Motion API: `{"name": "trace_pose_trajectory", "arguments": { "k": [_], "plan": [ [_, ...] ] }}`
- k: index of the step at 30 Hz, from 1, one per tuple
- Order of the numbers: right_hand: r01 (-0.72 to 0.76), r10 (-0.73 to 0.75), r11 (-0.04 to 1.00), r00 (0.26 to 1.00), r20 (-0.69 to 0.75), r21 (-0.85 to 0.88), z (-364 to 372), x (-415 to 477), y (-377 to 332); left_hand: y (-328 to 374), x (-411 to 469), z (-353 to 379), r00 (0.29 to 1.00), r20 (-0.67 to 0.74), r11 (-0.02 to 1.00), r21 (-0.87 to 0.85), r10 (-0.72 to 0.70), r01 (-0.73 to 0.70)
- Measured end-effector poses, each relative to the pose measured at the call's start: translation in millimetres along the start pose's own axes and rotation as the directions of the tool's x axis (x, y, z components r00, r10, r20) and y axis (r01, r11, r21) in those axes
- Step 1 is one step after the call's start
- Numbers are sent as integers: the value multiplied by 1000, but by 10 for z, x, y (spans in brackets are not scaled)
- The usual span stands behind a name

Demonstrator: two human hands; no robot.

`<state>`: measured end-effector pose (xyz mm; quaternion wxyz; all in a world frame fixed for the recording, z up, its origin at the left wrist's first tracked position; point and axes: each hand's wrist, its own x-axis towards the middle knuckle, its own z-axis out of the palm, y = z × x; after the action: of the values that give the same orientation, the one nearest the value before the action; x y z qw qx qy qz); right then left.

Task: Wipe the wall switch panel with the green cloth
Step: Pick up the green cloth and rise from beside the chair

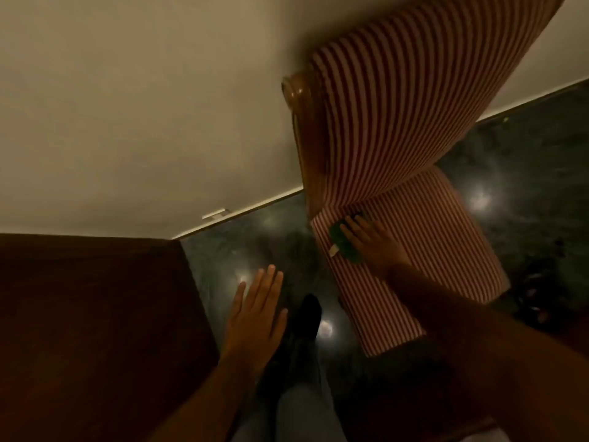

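The green cloth (345,247) lies dark and crumpled on the striped seat of an armchair (446,247), with a small white tag at its left edge. My right hand (373,242) rests on the seat, fingers touching the cloth's right side; whether it grips the cloth is unclear. My left hand (256,317) hovers over the dark floor, palm down, fingers spread, holding nothing. No wall switch panel is in view.
The red-and-white striped armchair has a wooden arm (302,122) against a cream wall (143,106). A dark wooden cabinet (89,330) stands at the left. The glossy dark floor (255,231) shows light reflections. My foot in a dark sock (307,317) is below.
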<state>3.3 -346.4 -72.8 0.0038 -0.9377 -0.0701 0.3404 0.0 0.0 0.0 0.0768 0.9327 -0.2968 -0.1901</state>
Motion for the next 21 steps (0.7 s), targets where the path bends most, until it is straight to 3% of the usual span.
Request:
{"name": "trace_pose_trajectory", "arguments": {
  "k": [4,10,16,19,21],
  "plan": [
    [19,-18,1000,999,-48,4,12,137,152,-84,-119,142,969,239,997,48,-65,55],
    [33,-29,997,998,-56,67,-42,171,159,-38,-113,108,951,284,991,92,-119,97],
    [13,-3,990,998,-70,139,-410,-30,-140,-12,-124,-209,952,228,977,99,-205,187],
    [94,-79,980,993,-92,174,-781,-311,-514,-66,-214,-579,951,216,975,72,-223,212],
    [212,-159,966,938,-309,147,-1046,-566,-789,-76,-285,-867,973,125,980,55,-195,190]
  ]
}}
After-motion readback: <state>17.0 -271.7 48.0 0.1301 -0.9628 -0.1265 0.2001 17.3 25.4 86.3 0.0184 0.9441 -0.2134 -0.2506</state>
